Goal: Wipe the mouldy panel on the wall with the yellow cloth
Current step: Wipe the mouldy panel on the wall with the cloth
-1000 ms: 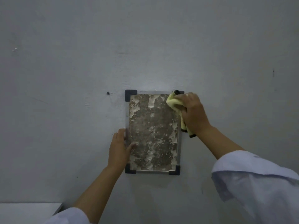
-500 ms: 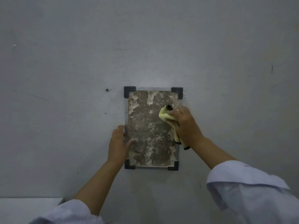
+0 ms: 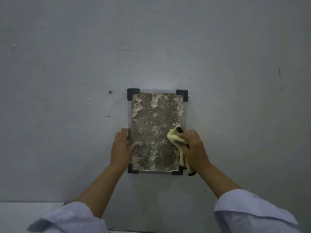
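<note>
The mouldy panel [image 3: 156, 125] hangs upright on the grey wall, brown and blotched with white, framed with black corner pieces. My right hand [image 3: 195, 148] grips the bunched yellow cloth [image 3: 175, 137] and presses it against the panel's lower right part; a tail of the cloth hangs below my wrist by the bottom right corner. My left hand [image 3: 121, 148] rests flat against the panel's lower left edge, thumb lying on the panel's face.
The grey wall [image 3: 67, 81] fills the view, with a small screw hole [image 3: 110, 91] left of the panel. A pale ledge [image 3: 25, 214] shows at the bottom left. Both white sleeves sit at the bottom edge.
My right hand has slid the cloth down the panel's right side, from the top right corner to the lower right. My left hand has stayed on the left edge.
</note>
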